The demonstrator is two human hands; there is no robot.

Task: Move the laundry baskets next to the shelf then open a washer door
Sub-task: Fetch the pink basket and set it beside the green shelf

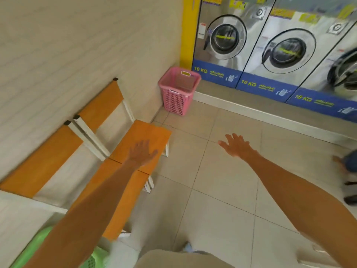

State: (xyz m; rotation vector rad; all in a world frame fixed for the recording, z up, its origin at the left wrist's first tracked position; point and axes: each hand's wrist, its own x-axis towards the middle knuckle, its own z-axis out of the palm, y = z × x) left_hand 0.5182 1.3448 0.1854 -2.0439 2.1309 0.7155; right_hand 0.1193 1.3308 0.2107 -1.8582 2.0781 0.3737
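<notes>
**Head view: both hands empty, pink basket out of reach in the corner**

Head camera looks down at my two bare arms stretched forward. The pink basket stands upright and empty in the far corner, its back close against the wall and its right side just beside the first washer. A green basket shows only as a sliver at the bottom left, near my left arm. I cannot see any shelf from here.

My left hand is spread flat, fingers apart, holding nothing, hovering over the orange bench. My right hand is also wide open and empty, above the tiled floor.

What could go wrong: the bench juts out between me and the corner, so walking straight for the pink basket risks clipping its end or its white legs. The basket is light plastic and sits tight in the corner, so a one-handed pull at the rim could tip it or scrape it along the washer front.

Around me, three washer doors are visible; the two left ones look closed, the rightmost is cut off and blurred, so I cannot tell. Another person's leg and shoes stand at the right edge, close to the path I would take along the washers.
</notes>
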